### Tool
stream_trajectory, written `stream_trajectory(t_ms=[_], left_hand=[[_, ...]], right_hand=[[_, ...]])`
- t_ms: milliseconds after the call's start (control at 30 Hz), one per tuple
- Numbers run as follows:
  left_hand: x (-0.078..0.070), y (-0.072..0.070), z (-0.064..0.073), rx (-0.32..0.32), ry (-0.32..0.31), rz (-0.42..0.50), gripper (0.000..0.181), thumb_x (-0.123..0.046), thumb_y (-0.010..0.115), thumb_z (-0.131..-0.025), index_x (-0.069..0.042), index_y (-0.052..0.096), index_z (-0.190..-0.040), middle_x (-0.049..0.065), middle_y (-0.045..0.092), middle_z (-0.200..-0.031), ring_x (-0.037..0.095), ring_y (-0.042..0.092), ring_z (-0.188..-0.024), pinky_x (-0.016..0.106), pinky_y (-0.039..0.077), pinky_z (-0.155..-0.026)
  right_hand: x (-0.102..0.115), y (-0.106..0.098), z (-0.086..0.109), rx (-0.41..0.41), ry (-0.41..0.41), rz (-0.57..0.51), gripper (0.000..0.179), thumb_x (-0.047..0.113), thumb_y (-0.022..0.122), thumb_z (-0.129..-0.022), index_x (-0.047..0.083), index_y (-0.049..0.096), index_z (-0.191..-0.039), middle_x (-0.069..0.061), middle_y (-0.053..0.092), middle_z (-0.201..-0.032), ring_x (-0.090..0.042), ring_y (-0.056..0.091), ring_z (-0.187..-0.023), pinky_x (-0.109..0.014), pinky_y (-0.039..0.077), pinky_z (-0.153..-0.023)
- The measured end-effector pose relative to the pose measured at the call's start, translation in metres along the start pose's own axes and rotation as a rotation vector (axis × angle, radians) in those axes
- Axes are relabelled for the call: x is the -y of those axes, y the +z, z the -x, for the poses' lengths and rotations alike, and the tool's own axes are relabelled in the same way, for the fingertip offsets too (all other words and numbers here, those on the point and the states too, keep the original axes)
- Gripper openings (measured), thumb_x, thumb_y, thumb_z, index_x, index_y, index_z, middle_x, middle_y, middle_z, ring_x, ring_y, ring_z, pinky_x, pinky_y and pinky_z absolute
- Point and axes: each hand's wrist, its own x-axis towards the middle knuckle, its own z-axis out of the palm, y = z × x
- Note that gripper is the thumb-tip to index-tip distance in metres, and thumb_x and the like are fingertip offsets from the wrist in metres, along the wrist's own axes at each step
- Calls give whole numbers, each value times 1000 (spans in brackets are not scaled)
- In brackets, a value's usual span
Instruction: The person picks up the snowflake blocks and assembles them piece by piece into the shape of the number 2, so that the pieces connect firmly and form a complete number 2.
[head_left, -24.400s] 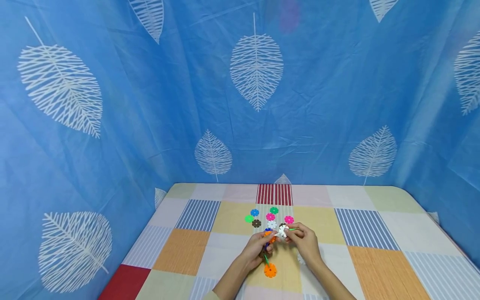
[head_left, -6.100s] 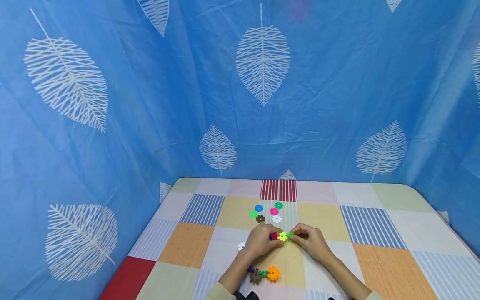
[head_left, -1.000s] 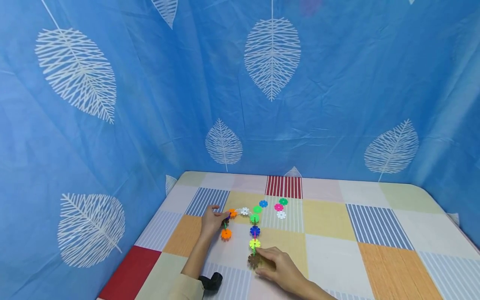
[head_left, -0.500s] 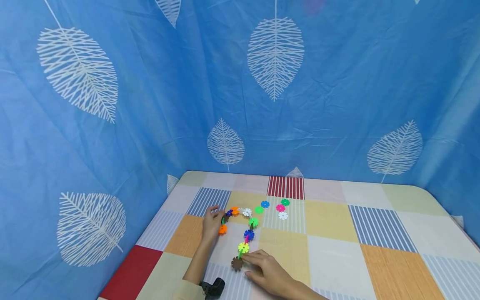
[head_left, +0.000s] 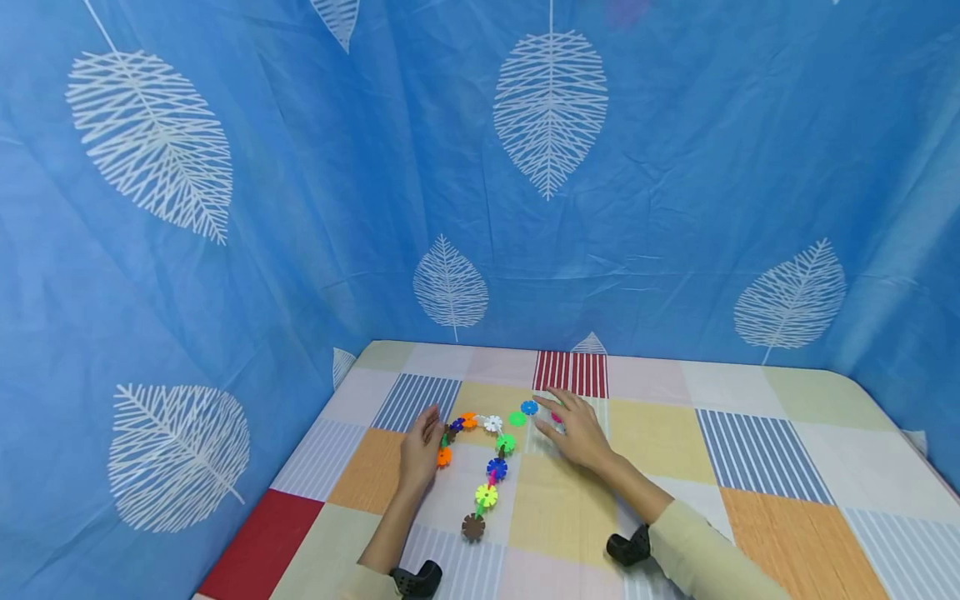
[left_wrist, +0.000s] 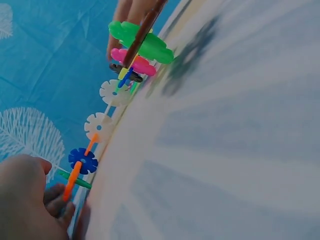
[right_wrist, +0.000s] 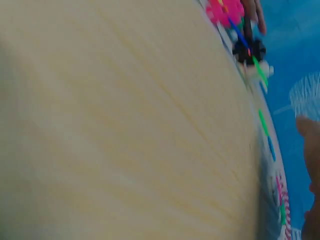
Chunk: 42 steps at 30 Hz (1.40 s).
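A curved chain of slotted plastic interlocking discs lies on the cloth in the head view. It runs from an orange disc (head_left: 445,457) over a white disc (head_left: 492,423) and a dark blue disc (head_left: 497,469) down to a brown disc (head_left: 473,527). Beside the orange end is my left hand (head_left: 420,448), its fingers relaxed; whether it touches the chain I cannot tell. My right hand (head_left: 579,429) is spread over loose discs, holding nothing visible. Near its fingertips lie a blue disc (head_left: 528,407) and a light green disc (head_left: 517,418). A pink disc (head_left: 557,416) is partly hidden behind it.
A patchwork cloth (head_left: 660,433) covers the table. Blue curtains (head_left: 645,208) with white leaf prints hang behind and at the sides. Black wrist devices (head_left: 630,546) sit at both sleeves. The right wrist view is blurred.
My right hand has let go of the chain's near end and moved forward over the loose discs. Over the last second that end shifted left; the left hand moved slightly off the chain's other end.
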Motion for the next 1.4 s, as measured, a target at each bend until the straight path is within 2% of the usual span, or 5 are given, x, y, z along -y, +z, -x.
stream_trajectory(t_ms=[167, 467, 633, 933, 1400], left_hand=[[2, -3, 0, 8, 62, -86, 39, -16, 49, -97, -6, 47, -134, 10, 48, -134, 27, 46, -121, 37, 42, -94], [4, 0, 4, 49, 88, -102, 38, -18, 46, -98, -4, 47, -133, 12, 50, -132, 28, 48, -119, 39, 42, -94], [4, 0, 7, 84, 171, -124, 38, -18, 46, -98, -1, 48, -132, 16, 51, -129, 31, 49, -117, 43, 43, -93], [1, 9, 8, 57, 224, -200, 34, -11, 47, -96, 6, 51, -126, 23, 52, -125, 36, 49, -116, 46, 41, -95], [-28, 76, 21, -137, 160, -48, 28, 4, 50, -91, 11, 55, -118, 25, 53, -107, 37, 55, -100, 42, 48, -86]], right_hand=[[-6, 17, -18, 190, -16, 58, 46, 37, 52, -93, 21, 48, -136, -17, 32, -144, -42, 21, -133, -70, 7, -99], [-5, 33, -23, 283, 50, 271, 44, 42, 41, -96, 25, 47, -136, -13, 31, -146, -35, 21, -135, -70, 2, -99], [-12, 28, -18, 341, 115, 267, 45, 41, 34, -99, 25, 38, -142, -13, 25, -148, -34, 18, -136, -66, 1, -102], [-31, 6, -5, 314, 135, 239, 44, 32, 34, -100, 19, 36, -143, -17, 24, -148, -35, 21, -135, -62, 7, -105], [-69, -60, 63, 195, 239, 282, 44, 30, 35, -100, 11, 40, -140, -23, 26, -145, -42, 23, -132, -65, 5, -103]])
